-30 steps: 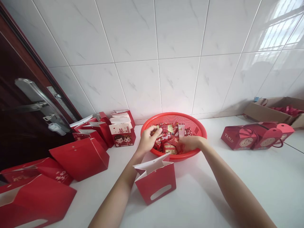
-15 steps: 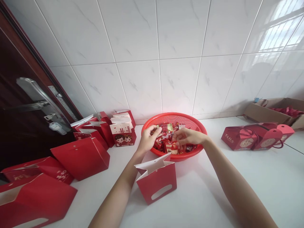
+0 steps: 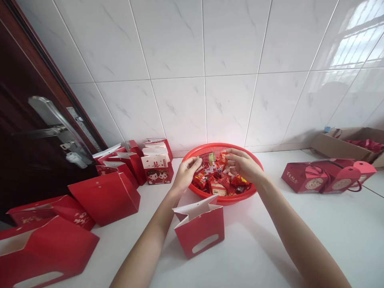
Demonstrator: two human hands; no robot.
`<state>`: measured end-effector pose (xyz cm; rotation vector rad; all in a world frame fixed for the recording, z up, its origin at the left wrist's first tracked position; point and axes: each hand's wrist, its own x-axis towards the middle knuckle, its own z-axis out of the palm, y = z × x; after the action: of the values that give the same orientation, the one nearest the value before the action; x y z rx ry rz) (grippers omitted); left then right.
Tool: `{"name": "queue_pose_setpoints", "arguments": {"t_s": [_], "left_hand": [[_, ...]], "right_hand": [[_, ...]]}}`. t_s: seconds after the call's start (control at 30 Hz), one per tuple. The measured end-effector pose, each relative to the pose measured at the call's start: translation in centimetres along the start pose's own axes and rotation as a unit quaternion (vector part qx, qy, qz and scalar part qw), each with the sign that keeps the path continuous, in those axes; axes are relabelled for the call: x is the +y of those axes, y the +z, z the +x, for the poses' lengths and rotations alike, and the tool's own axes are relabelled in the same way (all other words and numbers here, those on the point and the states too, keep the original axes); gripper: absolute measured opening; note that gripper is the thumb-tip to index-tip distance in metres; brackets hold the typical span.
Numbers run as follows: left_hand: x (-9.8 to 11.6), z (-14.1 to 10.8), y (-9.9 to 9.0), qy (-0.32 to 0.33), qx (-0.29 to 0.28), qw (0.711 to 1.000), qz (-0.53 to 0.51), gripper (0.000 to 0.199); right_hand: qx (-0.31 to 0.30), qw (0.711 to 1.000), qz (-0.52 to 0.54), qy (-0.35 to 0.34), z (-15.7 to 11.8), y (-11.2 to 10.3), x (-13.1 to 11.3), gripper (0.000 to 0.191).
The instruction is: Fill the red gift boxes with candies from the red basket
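Note:
A red mesh plastic basket (image 3: pixel 256 191) holds a heap of wrapped candies (image 3: pixel 218 187) in red, gold and cream. My left hand (image 3: pixel 186 173) is over the basket's left side, thumb and forefinger closed on a gold-and-red wrapped candy (image 3: pixel 208 157). Over the right side is my right hand (image 3: pixel 244 165), its fingers apart and curved, close to a red packet with yellow lettering (image 3: pixel 223 157). In front of the basket, between my forearms, a red paper gift bag (image 3: pixel 201 231) stands upright with its top open and white inside.
On the left stand several red gift bags (image 3: pixel 105 198) and a box with two cartoon faces (image 3: pixel 158 174), near a dark door with a metal handle (image 3: pixel 51 131). To the right are red handled gift boxes (image 3: pixel 304 176) and a cardboard box (image 3: pixel 336 145). A tiled wall (image 3: pixel 228 108) rises behind.
My right hand has lifted from the candies in the middle and moved up and right, its fingers spreading. A red candy has left its fingertips. The left hand stays at the basket's left side.

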<state>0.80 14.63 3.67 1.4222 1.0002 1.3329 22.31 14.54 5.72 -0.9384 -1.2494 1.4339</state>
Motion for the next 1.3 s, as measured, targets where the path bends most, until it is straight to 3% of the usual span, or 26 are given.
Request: {"name": "queue_pose_setpoints", "arguments": {"t_s": [0.17,0.33,0.47,0.57,0.67,0.83,0.9,0.97,1.07,1.17,1.3], "left_hand": [[0.6,-0.2,-0.3,-0.006,-0.024,1.0,-0.015,0.04],[2.2,-1.0,-0.9,0.016,-0.069,0.996,0.048,0.041],[3.7,-1.8,-1.4,0.008,-0.064,0.996,0.066,0.046],[5.0,-2.4,-1.7,0.015,-0.1,0.993,0.065,0.046],[6.6,-3.3,-2.1,0.043,-0.14,0.981,0.13,0.041],[9.9,-5.7,-3.5,0.092,-0.057,0.96,0.258,0.04],[11.5,-7.1,-4.4,0.109,-0.067,0.951,0.282,0.035],[12.9,-8.7,-5.4,0.1,-0.133,0.932,0.322,0.032],[14.3,-10.9,-6.1,0.056,-0.3,0.855,0.419,0.026],[14.4,-12.3,-5.6,0.029,-0.337,0.806,0.486,0.025],[13.5,-12.5,-4.6,0.018,-0.333,0.793,0.509,0.026]], "right_hand": [[-0.003,0.999,-0.004,0.043,-0.5,2.2,0.7,0.036],[-0.043,0.998,-0.049,-0.004,-1.4,3.6,0.7,0.04],[-0.102,0.993,-0.045,-0.026,-2.1,4.0,-0.2,0.038],[-0.108,0.993,-0.036,-0.038,-2.6,4.2,-1.0,0.037],[-0.106,0.993,-0.02,-0.046,-3.2,4.4,-1.4,0.034],[-0.087,0.991,0.038,-0.09,-3.9,4.5,-1.9,0.032],[-0.09,0.989,0.058,-0.098,-4.1,4.2,-2.3,0.031],[-0.112,0.987,0.063,-0.098,-4.5,4.0,-2.9,0.029],[-0.175,0.979,0.047,-0.091,-5.3,3.8,-3.7,0.027],[-0.231,0.968,0.007,-0.093,-6.1,3.9,-4.1,0.023],[-0.251,0.961,-0.084,-0.08,-6.6,4.2,-3.9,0.021]]}}
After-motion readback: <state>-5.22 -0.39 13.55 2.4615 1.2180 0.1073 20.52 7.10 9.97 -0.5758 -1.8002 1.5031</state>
